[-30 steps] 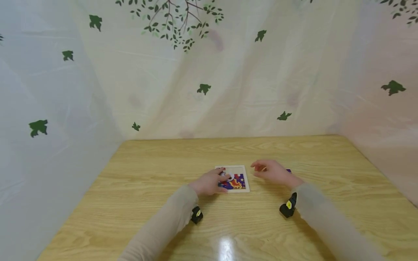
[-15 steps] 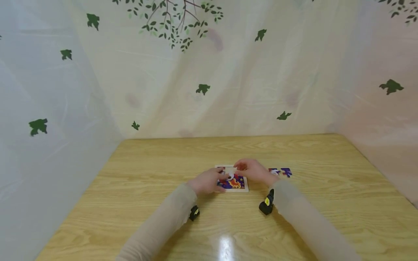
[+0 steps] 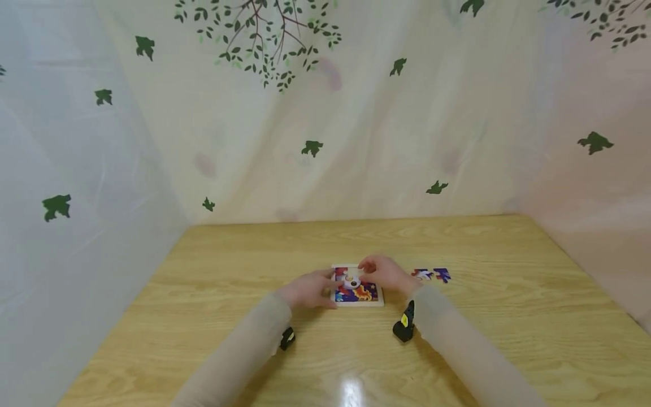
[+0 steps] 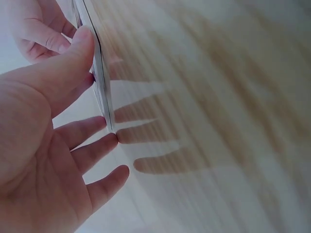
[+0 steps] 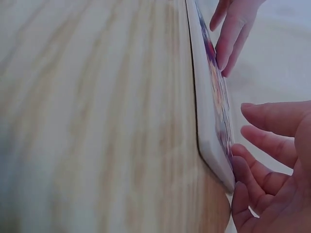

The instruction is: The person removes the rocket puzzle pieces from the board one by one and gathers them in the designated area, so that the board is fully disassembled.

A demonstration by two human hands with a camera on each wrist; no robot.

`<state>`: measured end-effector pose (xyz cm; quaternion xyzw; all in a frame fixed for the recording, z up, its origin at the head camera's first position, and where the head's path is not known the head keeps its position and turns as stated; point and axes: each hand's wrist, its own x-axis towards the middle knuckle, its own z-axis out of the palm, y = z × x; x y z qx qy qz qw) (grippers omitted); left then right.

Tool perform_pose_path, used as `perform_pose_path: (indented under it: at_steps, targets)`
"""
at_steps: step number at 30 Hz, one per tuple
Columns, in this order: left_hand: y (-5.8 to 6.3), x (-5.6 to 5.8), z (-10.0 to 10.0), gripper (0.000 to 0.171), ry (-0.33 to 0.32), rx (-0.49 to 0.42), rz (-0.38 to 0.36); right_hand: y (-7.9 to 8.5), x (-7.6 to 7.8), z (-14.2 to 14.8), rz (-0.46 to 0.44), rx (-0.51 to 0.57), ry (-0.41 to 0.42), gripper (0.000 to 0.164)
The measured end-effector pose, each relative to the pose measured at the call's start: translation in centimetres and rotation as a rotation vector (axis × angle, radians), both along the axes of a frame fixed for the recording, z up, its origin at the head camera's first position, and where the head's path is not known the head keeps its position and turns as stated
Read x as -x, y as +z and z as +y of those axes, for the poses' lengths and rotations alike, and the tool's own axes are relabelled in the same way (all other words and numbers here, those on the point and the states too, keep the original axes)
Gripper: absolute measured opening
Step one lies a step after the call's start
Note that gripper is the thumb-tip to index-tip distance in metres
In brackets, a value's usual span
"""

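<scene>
Head view: pale leaf-printed cloth [image 3: 244, 152] backs a wooden surface [image 3: 244, 251]; on it lies a framed puzzle [image 3: 362, 294]. Left hand [image 3: 307, 289] spreads its fingers [image 4: 95, 151] against the puzzle's left edge; right hand [image 3: 385, 273], fingers [image 5: 269, 142] bent but apart, touches its right side; loose pieces [image 3: 441, 275] lie rightward

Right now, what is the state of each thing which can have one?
Puzzle board: flat, partly filled, bare near its far edge.
Loose pieces: flat on the table, right of the board.
Left grip: fingers extended at the board's left edge.
Right grip: fingers bent at the board; any hold unclear.
</scene>
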<state>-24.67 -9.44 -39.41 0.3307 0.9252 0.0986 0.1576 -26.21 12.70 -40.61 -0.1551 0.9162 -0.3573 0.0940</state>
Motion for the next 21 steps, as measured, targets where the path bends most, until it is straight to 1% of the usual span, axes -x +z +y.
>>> perform_pose_path:
  at_steps: [3,7,13,17,21]
  targets:
    - [0.1,-0.1,-0.4,0.059,-0.001,-0.014,-0.019,0.0,0.0,-0.3,-0.016,-0.025,-0.011,0.028]
    - [0.2,-0.1,-0.5,0.059,-0.007,-0.006,-0.03,0.2,0.2,-0.7,-0.027,-0.052,-0.009,0.03]
    - [0.4,-0.2,-0.3,0.057,-0.034,0.018,-0.016,0.4,0.5,-1.2,-0.035,-0.062,-0.03,0.033]
    - [0.5,-0.2,-0.1,0.057,-0.037,0.04,-0.004,0.5,0.7,-1.8,-0.021,-0.082,-0.021,0.036]
    - [0.4,-0.2,-0.1,0.057,-0.022,0.06,-0.013,0.4,0.7,-2.5,-0.01,-0.104,0.007,0.039]
